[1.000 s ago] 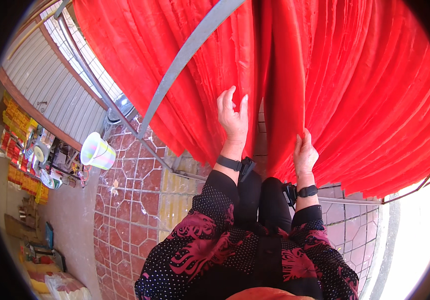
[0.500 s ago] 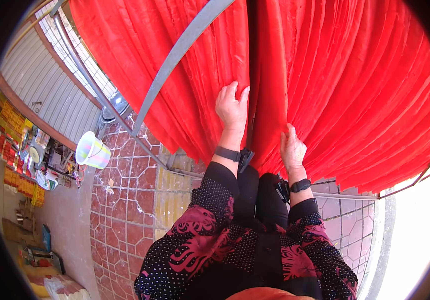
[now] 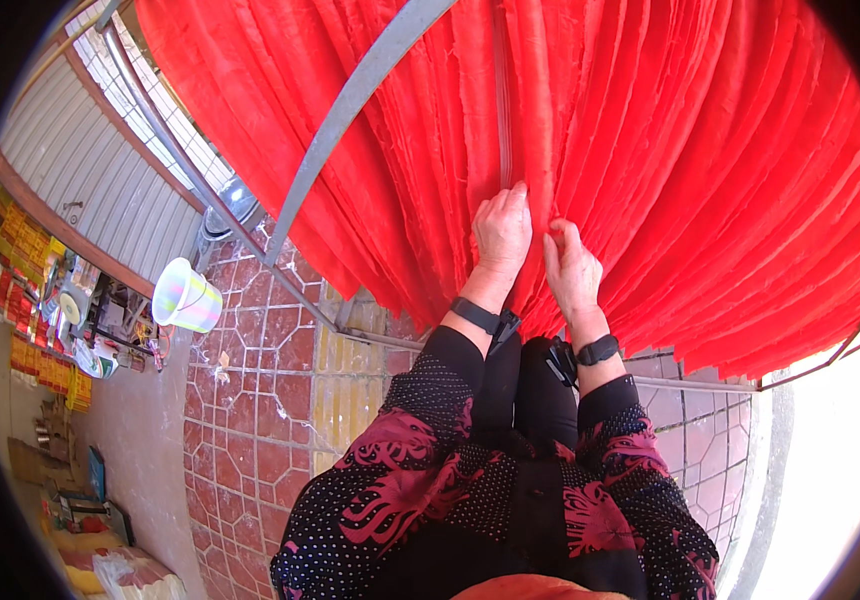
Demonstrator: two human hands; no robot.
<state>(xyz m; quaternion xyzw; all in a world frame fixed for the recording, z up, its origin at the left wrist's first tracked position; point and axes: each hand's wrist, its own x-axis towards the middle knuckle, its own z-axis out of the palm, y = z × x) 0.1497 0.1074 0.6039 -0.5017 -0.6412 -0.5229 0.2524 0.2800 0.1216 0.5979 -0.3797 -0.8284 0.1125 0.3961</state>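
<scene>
pretty loud black shirt with tiny white dots, big pinky-magenta swirly flowers on the sleeves and front, solid black cuffs, matching plain strip down the middle, black trousers, dark wrist straps, boxy black gadgets on their inner sides

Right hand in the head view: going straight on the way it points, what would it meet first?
Most likely the red pleated fabric just beyond the fingertips of the right hand; depth is unclear, so they may already touch.
</scene>
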